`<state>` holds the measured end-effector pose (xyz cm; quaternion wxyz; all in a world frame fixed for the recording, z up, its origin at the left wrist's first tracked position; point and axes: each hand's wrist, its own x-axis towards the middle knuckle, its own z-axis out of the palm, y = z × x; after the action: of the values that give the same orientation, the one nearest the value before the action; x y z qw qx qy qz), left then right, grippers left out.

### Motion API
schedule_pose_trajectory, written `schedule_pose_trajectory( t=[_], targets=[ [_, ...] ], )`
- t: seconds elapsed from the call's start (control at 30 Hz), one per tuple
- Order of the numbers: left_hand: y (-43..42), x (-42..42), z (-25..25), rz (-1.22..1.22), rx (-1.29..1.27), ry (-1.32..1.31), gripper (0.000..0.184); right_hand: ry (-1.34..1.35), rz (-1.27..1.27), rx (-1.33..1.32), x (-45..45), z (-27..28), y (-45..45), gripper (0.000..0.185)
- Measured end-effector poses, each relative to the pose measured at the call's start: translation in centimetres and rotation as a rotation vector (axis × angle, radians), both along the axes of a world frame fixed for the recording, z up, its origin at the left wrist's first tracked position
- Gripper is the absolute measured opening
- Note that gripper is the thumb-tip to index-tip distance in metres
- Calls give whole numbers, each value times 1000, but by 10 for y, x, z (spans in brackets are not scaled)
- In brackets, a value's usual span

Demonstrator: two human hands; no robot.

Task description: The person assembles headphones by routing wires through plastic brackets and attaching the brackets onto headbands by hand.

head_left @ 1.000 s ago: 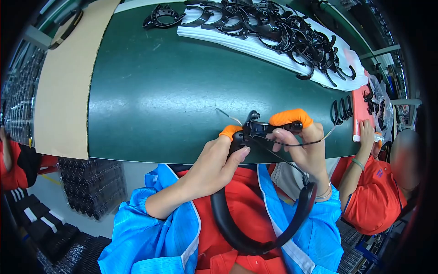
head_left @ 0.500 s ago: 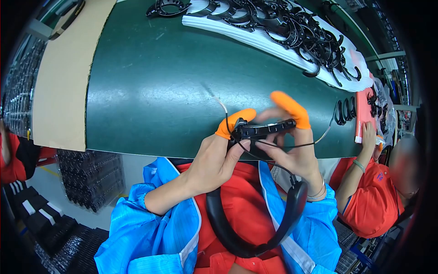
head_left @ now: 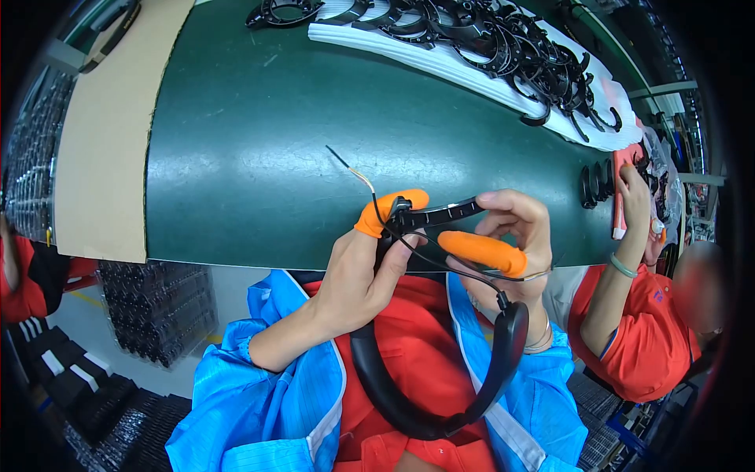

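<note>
"Holding what, and how firmly, are the wearer's two hands?"

"The left hand (head_left: 358, 271) has its thumb and orange-covered finger closed on the near end of a black strip (head_left: 444, 213), just above the table's front edge. At the strip's far end, a bare fingertip of the right hand (head_left: 515, 244) touches it. That hand's fingers are curled and apart from one another, one in an orange cover (head_left: 484, 252). Whether they clamp the strip, I cannot tell."

"And the headband?"

"The black headband (head_left: 421, 421) hangs in a U before the wearer's red shirt and open blue jacket (head_left: 236, 393). A black wire (head_left: 436, 260) passes close by both hands; one loose end, pale partway along, sticks out over the tabletop."

"What about the surface and the room?"

"The tabletop (head_left: 252, 118) is green. At its far side, a white foam sheet (head_left: 377, 46) bears a heap of black curved parts (head_left: 503, 55). Cardboard (head_left: 102, 149) lies along the left. On the right, a co-worker in red (head_left: 641, 346) raises a hand beside a pink strip (head_left: 619, 212)."
</note>
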<state>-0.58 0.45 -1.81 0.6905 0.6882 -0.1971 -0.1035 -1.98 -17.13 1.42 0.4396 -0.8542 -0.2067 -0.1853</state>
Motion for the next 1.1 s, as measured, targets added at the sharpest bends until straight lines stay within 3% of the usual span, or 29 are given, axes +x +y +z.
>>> schedule_pose_trajectory(
  t=[0.17,0.23,0.37,0.43,0.67,0.87,1.1],
  targets=[
    [0,1,1,-9,5,3,30,67,-30,10,-4,8,2,30],
    [0,1,1,-22,20,32,30,143,-87,236,-6,7,6,27],
    [0,2,2,-10,-20,82,31,96,-189,226,-5,3,8,25],
    [1,2,3,-11,-38,102,31,-15,-198,-91,-5,4,5,25],
    [-1,4,5,94,-34,52,22,-16,-157,-190,-6,4,11,26],
    [0,4,4,178,22,-4,16,-60,-142,-161,-5,-3,21,29],
    [-1,5,0,217,32,-22,14,-31,-200,96,-2,-15,34,25]
  ],
)
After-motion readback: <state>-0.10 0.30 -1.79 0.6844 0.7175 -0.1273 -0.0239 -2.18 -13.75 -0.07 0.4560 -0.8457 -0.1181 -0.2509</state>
